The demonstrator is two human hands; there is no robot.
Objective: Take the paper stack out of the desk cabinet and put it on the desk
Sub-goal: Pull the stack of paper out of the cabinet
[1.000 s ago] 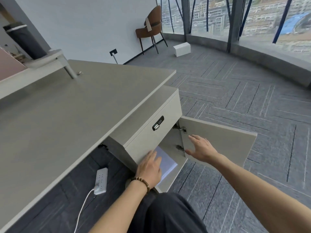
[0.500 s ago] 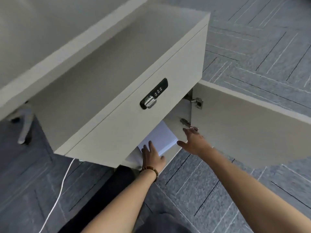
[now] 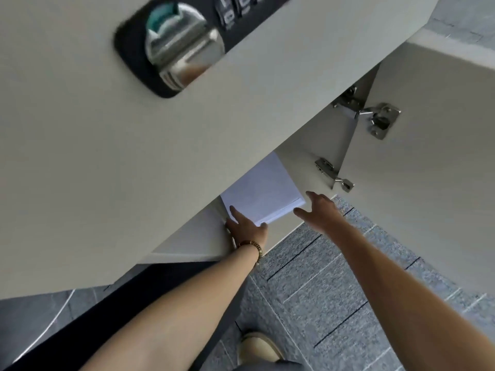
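Inside the open cabinet [image 3: 302,159], below the lock [image 3: 184,46], the paper stack [image 3: 261,195] lies flat on the floor panel. His left hand [image 3: 246,226] rests on its near corner, fingers spread over the top sheet. His right hand [image 3: 320,210] hovers open beside the stack's right edge, under the door [image 3: 428,170] hinges.

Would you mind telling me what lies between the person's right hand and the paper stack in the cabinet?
In the head view, nothing: only a narrow bare gap separates the open right hand from the near right corner of the paper stack; the cabinet floor shows beneath.
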